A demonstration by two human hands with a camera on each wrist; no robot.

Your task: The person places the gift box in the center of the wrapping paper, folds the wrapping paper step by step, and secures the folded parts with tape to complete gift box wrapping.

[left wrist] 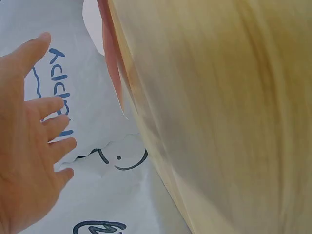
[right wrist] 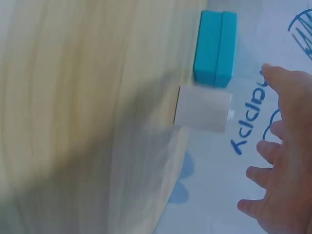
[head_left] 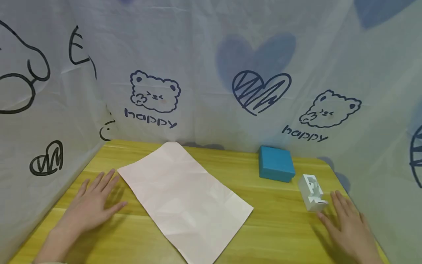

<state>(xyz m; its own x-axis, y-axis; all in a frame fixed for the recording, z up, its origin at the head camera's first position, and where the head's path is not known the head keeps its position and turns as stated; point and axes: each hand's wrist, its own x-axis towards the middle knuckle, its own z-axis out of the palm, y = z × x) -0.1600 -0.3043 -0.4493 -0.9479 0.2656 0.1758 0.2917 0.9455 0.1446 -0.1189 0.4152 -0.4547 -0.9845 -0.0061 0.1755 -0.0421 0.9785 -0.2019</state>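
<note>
My left hand (head_left: 90,209) hovers over the table's left side with its fingers spread, close to the left corner of a pale pink sheet of paper (head_left: 188,201). The sheet lies slantwise on the table, and in the left wrist view one edge of the paper (left wrist: 113,63) curls up. On the right, my right hand (head_left: 351,227) has its fingers extended and holds nothing. Just beyond its fingertips stands a small white tape dispenser (head_left: 310,198), seen from its plain end in the right wrist view. Behind that sits a blue box (head_left: 276,164) with a lid.
A yellow wood-grain table (head_left: 273,234) carries everything. White cloth (head_left: 204,73) printed with bears, hearts and the word "happy" hangs along the back and both sides, right at the table's edges.
</note>
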